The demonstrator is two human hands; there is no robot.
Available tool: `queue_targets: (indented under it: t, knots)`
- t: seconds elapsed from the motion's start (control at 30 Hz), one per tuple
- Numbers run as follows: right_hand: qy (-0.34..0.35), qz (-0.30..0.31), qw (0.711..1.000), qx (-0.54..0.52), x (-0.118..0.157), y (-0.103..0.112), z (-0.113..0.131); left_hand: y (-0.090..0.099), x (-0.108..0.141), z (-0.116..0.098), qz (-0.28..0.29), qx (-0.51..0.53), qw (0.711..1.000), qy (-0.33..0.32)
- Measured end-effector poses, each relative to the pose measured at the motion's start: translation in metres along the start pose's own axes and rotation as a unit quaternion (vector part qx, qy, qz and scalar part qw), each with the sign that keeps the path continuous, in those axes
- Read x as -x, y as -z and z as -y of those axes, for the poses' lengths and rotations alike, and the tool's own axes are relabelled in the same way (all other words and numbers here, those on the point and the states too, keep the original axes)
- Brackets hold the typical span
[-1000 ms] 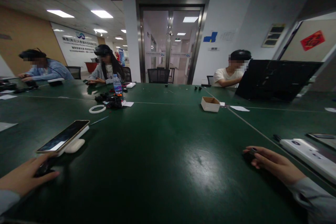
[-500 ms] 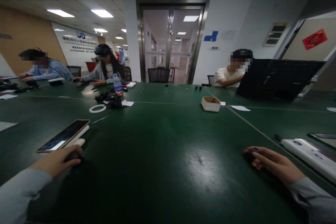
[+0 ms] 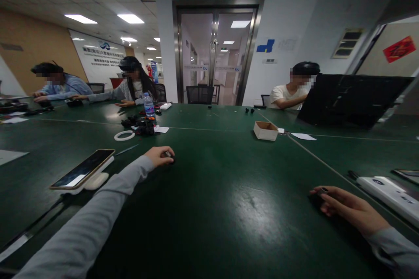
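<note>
My left hand (image 3: 159,156) reaches out over the green table, its fingers closed around a small metallic and dark piece (image 3: 168,154) whose kind I cannot make out. To its left lie a white tape ring (image 3: 124,135) and a thin blue-grey stick (image 3: 127,150). My right hand (image 3: 352,207) rests low on the table at the right. Its thumb and fingers pinch a small dark cylindrical piece (image 3: 323,190), mostly hidden by the fingers. Beside that hand is a long white device (image 3: 389,196) with dark round marks.
A phone (image 3: 83,168) lies on a white block at left, next to a rounded white object (image 3: 97,180). Ahead are a small open box (image 3: 266,131), a water bottle (image 3: 149,105) and black gear (image 3: 144,127). A large black panel (image 3: 350,100) stands far right; several people sit across.
My left hand has moved forward and right, from beside the phone to past the tape ring, carrying its small piece. My right hand stays in place, still pinching its piece.
</note>
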State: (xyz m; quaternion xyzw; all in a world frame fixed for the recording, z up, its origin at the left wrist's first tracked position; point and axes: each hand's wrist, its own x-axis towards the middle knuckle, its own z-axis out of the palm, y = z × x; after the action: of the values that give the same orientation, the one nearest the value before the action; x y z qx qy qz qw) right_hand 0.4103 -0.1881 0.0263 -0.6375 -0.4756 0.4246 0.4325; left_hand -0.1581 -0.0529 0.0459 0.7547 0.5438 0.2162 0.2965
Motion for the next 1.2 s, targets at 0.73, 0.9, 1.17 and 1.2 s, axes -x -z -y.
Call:
queue_targets:
  t: [0.73, 0.9, 1.17, 1.2]
  knots:
    - [-0.004, -0.006, 1.000, -0.001, 0.001, 0.001, 0.000, -0.129, -0.102, -0.044, -0.212, 0.308, 0.927, -0.017]
    - [-0.006, -0.010, 1.000, 0.008, 0.000, -0.001, -0.001, -0.127, -0.095, -0.052, -0.199, 0.280, 0.939, -0.025]
    - [-0.013, -0.013, 1.000, -0.004, 0.005, -0.001, 0.007, -0.124, -0.090, -0.057, -0.203, 0.264, 0.943, -0.012]
    - [-0.013, -0.014, 1.000, -0.004, 0.007, -0.004, 0.010, -0.123, -0.089, -0.058, -0.203, 0.264, 0.943, -0.012]
